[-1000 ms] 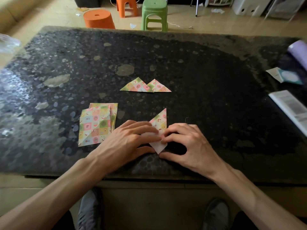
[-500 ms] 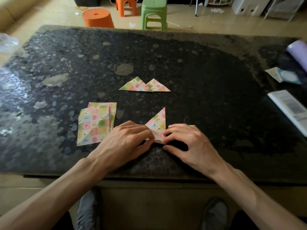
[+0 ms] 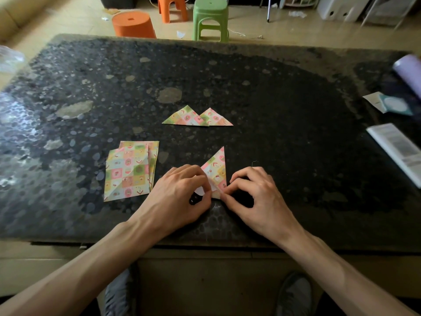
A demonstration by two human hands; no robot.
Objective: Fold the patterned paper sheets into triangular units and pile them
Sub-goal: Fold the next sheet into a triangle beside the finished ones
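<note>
A half-folded patterned sheet lies near the front edge of the dark speckled table, its point aimed away from me. My left hand pinches its white lower flap from the left. My right hand pinches the sheet's lower right corner with curled fingers. To the left lies a small stack of flat patterned sheets. Two finished triangular units lie overlapping further back, near the table's middle.
At the table's right edge lie a white printed booklet, a teal and white card and a purple roll. Beyond the far edge stand a round orange stool, a second orange stool and a green stool.
The white lower flap has been folded up under my fingers and shows far less than before. Both hands have closed in on the sheet's lower corner.
</note>
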